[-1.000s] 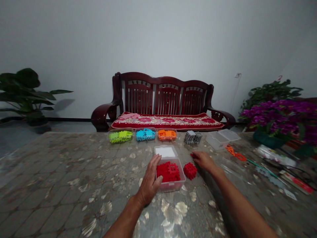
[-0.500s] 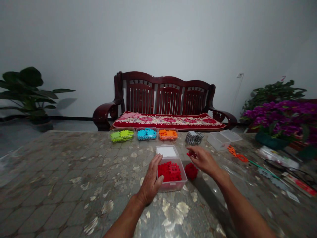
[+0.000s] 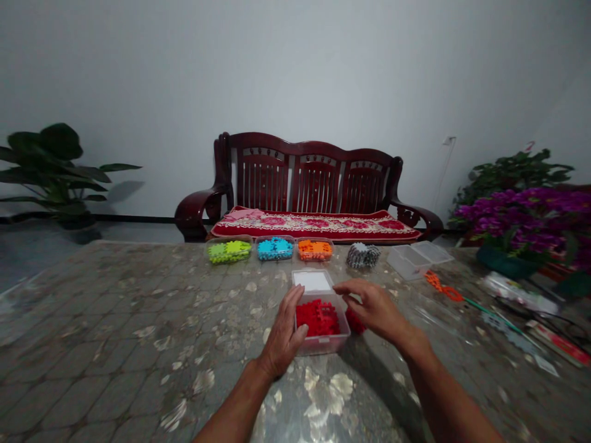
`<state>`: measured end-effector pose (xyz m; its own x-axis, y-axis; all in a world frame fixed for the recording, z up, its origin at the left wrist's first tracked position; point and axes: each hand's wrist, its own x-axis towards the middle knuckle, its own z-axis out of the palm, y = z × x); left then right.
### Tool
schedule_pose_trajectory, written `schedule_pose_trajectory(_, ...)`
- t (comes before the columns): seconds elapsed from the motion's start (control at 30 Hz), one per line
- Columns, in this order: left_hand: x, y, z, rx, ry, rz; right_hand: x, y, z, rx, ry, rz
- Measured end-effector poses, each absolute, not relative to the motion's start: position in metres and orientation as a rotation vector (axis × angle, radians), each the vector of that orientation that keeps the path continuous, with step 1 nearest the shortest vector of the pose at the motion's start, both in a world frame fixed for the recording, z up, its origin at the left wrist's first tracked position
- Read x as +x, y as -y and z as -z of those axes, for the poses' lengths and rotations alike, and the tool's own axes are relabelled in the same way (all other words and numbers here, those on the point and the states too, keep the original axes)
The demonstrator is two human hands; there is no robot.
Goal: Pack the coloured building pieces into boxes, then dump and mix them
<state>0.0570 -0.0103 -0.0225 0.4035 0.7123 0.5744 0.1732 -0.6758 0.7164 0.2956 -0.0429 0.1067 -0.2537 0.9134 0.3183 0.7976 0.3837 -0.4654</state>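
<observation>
A clear plastic box (image 3: 323,346) full of red interlocking toy pieces (image 3: 316,317) stands in front of me, its lid (image 3: 312,280) folded back on the far side. My left hand (image 3: 287,329) holds the box's left side, with fingers along the wall and thumb by the near left corner. Over the right rim hovers my right hand (image 3: 369,306), its index finger reaching toward the far right corner. Its fingers look slightly apart, and no piece shows between them. Beneath that hand, a red cluster (image 3: 354,321) beside the box is partly covered.
Boxes of green (image 3: 229,251), blue (image 3: 275,248) and orange pieces (image 3: 314,250) line the table's far edge. Right of them are a grey stack (image 3: 363,255) and an open clear box (image 3: 409,263). Orange scissors (image 3: 450,293), a grey strip and purple flowers (image 3: 530,212) are at right.
My right hand has moved left and slightly down, from above the red cluster to the box's right rim. The small red piece in its fingertips no longer shows. My left hand stays on the box.
</observation>
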Motion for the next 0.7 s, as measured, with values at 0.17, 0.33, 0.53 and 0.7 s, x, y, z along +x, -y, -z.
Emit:
schedule_pose_trajectory(0.17, 0.055, 0.011, 0.022, 2.091, -0.757, -1.235, 0.331, 0.047, -0.083, -1.794, 1.868, -0.371)
schedule_pose_trajectory(0.33, 0.056, 0.009, 0.025, 2.105, -0.767, -1.227, 0.346, 0.055, -0.055, -2.038, 1.890, -0.371)
schedule_pose_trajectory(0.53, 0.056, 0.008, 0.028, 2.101, -0.766, -1.237, 0.345, 0.058, -0.037, -2.017, 1.950, -0.225)
schedule_pose_trajectory(0.7, 0.055, 0.009, 0.026, 2.109, -0.764, -1.236, 0.339, 0.059, -0.034, -2.069, 1.950, -0.129)
